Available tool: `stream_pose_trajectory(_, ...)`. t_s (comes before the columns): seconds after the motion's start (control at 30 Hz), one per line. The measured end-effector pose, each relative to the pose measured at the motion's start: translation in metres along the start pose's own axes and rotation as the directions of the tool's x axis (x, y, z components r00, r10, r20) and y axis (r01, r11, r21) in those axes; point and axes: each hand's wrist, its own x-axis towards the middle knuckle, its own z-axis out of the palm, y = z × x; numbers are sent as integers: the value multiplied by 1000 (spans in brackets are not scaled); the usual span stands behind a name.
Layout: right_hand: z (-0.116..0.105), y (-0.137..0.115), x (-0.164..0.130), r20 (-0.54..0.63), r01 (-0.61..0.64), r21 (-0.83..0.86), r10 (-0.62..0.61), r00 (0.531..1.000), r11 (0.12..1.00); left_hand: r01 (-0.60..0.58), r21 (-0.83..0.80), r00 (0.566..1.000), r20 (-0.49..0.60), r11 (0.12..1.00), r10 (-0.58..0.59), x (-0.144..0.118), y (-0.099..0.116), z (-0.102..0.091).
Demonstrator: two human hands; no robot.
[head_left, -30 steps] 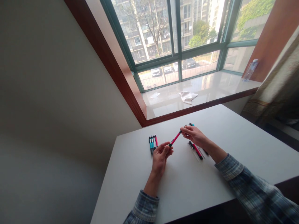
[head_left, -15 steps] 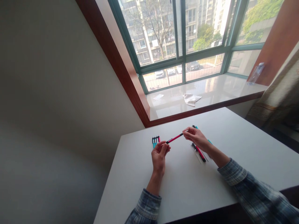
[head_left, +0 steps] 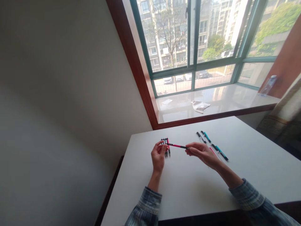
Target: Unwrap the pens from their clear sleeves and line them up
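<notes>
Between my two hands a red and black pen (head_left: 177,146) is held above the white table (head_left: 185,185), tilted slightly down to the right. My left hand (head_left: 158,157) pinches its black clip end between thumb and fingers. On the opposite end, also black, the fingers of my right hand (head_left: 203,153) are closed. Just behind my left hand lies a row of several assembled pens (head_left: 169,150), partly hidden by the fingers. Beyond and beside my right hand are loose pen parts: a teal and black piece (head_left: 206,136), a black piece (head_left: 201,137) and another teal piece (head_left: 221,153).
A red pen part (head_left: 213,151) is partly covered by my right hand. Behind the table, the window sill (head_left: 225,97) carries a crumpled white cloth (head_left: 199,106), a paper slip (head_left: 166,101) and a clear bottle (head_left: 268,85). A bare wall (head_left: 70,110) rises at the left.
The pen has turned from rising rightward to sloping slightly down to the right, and its black right end now shows. My right hand has lowered; the whole view has shifted.
</notes>
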Motion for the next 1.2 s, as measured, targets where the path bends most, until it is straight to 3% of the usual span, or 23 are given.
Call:
stream_pose_trajectory(0.13, 27, 12, 13, 11, 147, -328, -152, 988, 933, -71, 72, 984, -161, 995, 82, 3, 3, -18)
stream_pose_trajectory(0.23, 42, 24, 24, 39, 230, -573, -254, 966, 786, -80, 113, 974, -203, 990, 102, 2, 3, -26)
stream_pose_trajectory(0.33, 53, 36, 33, 119, 293, -702, -299, 947, 649, -88, 136, 973, -199, 987, 114, 1, 2, -29)
stream_pose_trajectory(0.6, 62, 51, 42, 250, 377, -792, -307, 918, 480, -98, 168, 973, -189, 981, 129, 3, -3, -36)
stream_pose_trajectory(1.2, 71, 57, 45, 261, 364, -843, -292, 920, 395, -30, 237, 984, -165, 971, 71, 0, -4, -36)
